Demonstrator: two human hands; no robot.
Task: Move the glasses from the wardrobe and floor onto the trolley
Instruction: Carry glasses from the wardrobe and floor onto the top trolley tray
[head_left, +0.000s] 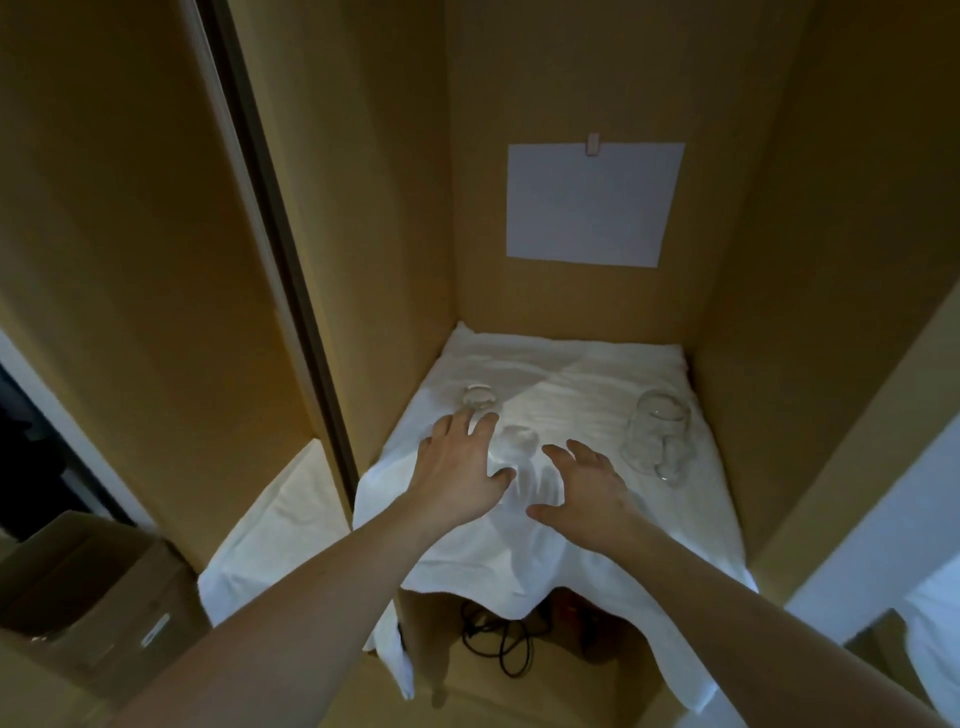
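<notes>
Clear glasses stand on a white cloth (561, 384) that covers a wardrobe shelf. One glass (479, 399) is at the back left, and my left hand (460, 470) reaches toward it with fingers spread, fingertips at its base. A second glass (517, 449) stands between my two hands. My right hand (587, 491) hovers open just right of it, fingers loosely bent, holding nothing. Two more glasses (657, 434) stand close together at the right side of the shelf. The trolley is out of view.
Wooden wardrobe walls close in the shelf on the left, back and right. A white paper sheet (592, 205) hangs on the back wall. Black cables (498, 639) lie under the shelf. A cardboard box (93, 577) sits at the lower left.
</notes>
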